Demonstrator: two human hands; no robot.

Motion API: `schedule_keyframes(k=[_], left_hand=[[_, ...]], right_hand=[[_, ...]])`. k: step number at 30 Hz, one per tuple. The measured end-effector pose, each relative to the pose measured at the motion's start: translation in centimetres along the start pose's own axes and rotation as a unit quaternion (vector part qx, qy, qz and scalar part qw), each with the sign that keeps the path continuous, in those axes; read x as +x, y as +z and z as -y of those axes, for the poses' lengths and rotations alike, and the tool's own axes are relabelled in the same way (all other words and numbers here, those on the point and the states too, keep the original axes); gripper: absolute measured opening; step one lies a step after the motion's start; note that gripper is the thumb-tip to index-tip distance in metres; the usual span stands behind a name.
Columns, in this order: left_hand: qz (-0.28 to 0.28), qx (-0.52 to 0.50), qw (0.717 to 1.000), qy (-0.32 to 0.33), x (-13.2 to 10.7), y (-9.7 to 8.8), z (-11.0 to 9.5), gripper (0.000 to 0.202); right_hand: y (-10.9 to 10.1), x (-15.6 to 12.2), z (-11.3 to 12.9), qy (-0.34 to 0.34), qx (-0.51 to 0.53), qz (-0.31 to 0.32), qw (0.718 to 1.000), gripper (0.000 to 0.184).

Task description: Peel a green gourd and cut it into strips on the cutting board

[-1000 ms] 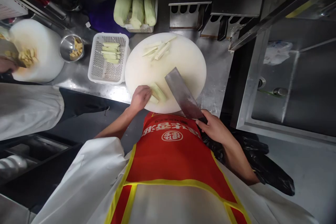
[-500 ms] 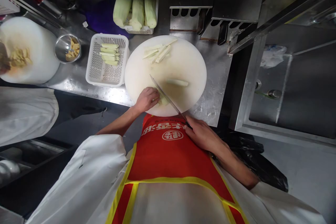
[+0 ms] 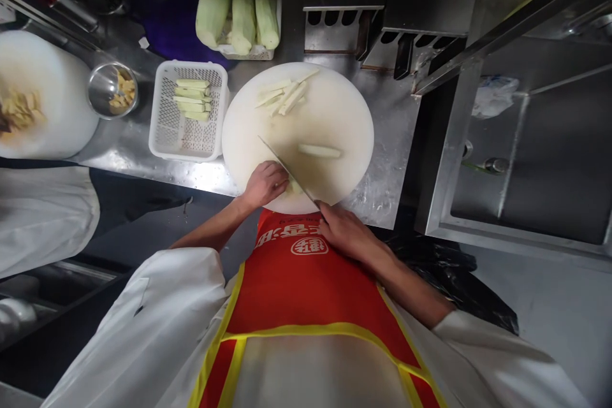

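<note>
My left hand (image 3: 265,183) is closed, fingertips curled, on a pale green gourd piece (image 3: 294,189) at the near edge of the round white cutting board (image 3: 351,115). Much of that piece is hidden by the fingers and the blade. In my right hand (image 3: 348,229) is the handle of a kitchen knife (image 3: 285,167). Its blade slants up and left across the board, right beside the left fingertips. One loose gourd stick (image 3: 319,151) lies right of the blade. Toward the board's far side several cut sticks (image 3: 289,95) rest in a pile.
Left of the board, a white basket (image 3: 165,134) holds cut sticks; another basket (image 3: 275,53) behind holds three peeled gourds (image 3: 243,19). A steel bowl (image 3: 98,92) and another person's board (image 3: 71,95) are farther left. Knife racks (image 3: 329,38) stand behind; a sink (image 3: 437,223) is right.
The knife and my right hand have shifted left and slightly up, bringing the blade closer to my left fingertips. My left hand stays on the gourd piece. The whole view has shifted slightly.
</note>
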State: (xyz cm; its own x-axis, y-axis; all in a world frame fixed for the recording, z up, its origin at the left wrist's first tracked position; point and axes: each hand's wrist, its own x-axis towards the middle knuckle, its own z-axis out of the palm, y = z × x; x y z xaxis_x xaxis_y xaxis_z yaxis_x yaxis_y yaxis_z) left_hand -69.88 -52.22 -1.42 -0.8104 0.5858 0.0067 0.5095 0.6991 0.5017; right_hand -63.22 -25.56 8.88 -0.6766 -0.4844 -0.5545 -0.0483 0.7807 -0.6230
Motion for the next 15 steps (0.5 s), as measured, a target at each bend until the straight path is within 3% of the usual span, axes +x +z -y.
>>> schedule_keyframes(k=[3, 6, 11, 15], left_hand=[[-0.006, 0.003, 1.0, 0.002, -0.1, -0.3, -0.3, 0.027], [-0.008, 0.006, 1.0, 0.003, 0.1, -1.0, -0.6, 0.028], [0.029, 0.049, 0.998, -0.039, 2.8, -2.9, -0.3, 0.029], [0.144, 0.102, 0.984, -0.027, 7.0, -4.2, 0.1, 0.023]], right_hand=[[0.7, 2.8, 0.2, -0.022, -0.007, -0.027, 0.999, 0.048], [0.6, 3.6, -0.3, -0.038, 0.009, -0.053, 0.998, 0.045], [-0.1, 1.0, -2.0, -0.034, 0.088, -0.155, 0.983, 0.047], [-0.2, -1.6, -3.7, 0.04, 0.167, -0.215, 0.962, 0.044]])
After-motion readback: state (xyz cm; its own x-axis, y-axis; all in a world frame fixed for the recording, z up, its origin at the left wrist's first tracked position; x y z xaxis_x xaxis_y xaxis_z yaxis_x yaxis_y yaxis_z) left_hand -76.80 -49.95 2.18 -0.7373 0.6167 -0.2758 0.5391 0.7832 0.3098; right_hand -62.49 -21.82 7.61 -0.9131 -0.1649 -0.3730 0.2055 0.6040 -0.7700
